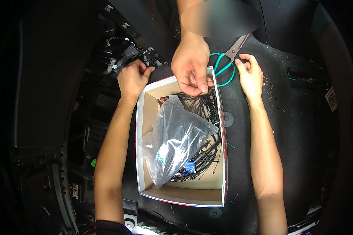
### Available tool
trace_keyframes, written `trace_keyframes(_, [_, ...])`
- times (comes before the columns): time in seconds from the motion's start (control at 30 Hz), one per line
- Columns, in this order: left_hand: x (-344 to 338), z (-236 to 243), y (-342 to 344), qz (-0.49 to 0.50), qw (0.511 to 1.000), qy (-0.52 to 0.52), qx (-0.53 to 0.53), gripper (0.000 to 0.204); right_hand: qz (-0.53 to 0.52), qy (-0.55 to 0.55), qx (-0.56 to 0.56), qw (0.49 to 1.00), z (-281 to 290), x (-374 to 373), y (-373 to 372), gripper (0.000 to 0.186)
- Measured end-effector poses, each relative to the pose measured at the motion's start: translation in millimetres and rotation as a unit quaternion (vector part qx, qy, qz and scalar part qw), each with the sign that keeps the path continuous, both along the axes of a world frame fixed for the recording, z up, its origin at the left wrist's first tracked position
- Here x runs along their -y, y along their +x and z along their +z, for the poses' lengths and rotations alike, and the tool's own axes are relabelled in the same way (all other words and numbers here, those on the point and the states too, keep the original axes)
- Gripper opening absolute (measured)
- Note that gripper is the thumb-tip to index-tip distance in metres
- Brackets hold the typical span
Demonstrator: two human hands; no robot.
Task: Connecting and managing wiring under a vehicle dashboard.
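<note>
My left hand (131, 80) is at the panel edge on the far left, its fingers closed by a wiring connector (150, 58); what they pinch is hidden. My right hand (250, 76) is half curled, thumb and forefinger a little apart with nothing visible between them. Beside its fingertips lie scissors (223, 64) with teal handles, blades toward the far right. Between my forearms stands a cardboard box (142, 172) with a clear plastic bag (172, 137) and many black cable ties (211, 152). Another person's hand (192, 64) reaches over its far edge, fingers pinched together.
Dark carpet-like lining (239, 164) lies under the box, with small scraps on it. On the left is an opened black panel with exposed wiring (113, 40) and metal clips (125, 25). A white label (331, 98) hangs at the right. A blue tag (190, 167) sits among the ties.
</note>
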State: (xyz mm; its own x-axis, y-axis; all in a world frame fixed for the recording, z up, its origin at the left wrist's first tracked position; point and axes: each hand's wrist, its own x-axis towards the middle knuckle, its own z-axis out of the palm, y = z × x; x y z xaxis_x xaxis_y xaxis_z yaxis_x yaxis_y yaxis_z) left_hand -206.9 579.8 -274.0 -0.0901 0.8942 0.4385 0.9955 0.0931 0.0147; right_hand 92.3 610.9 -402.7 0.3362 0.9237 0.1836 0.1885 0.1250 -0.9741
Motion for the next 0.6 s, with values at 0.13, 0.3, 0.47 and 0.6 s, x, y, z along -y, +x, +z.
trace_keyframes(0.13, [-11,-2,-7,-0.041,0.988,0.097,-0.11,0.037,0.008,0.002,0.004,1.0,-4,-5,-6,0.029])
trace_keyframes(0.3, [-23,-1,-2,0.078,0.979,0.183,-0.042,0.047,0.008,0.012,0.001,1.0,-4,-6,-13,0.027])
trace_keyframes(0.47, [-26,-4,-2,0.034,0.989,0.141,0.024,0.051,0.016,0.047,-0.012,0.999,-20,-12,-6,0.023])
trace_keyframes(0.6, [-22,4,-46,-0.15,0.969,0.079,0.179,0.064,0.017,0.033,-0.004,0.999,-9,-7,-13,0.018])
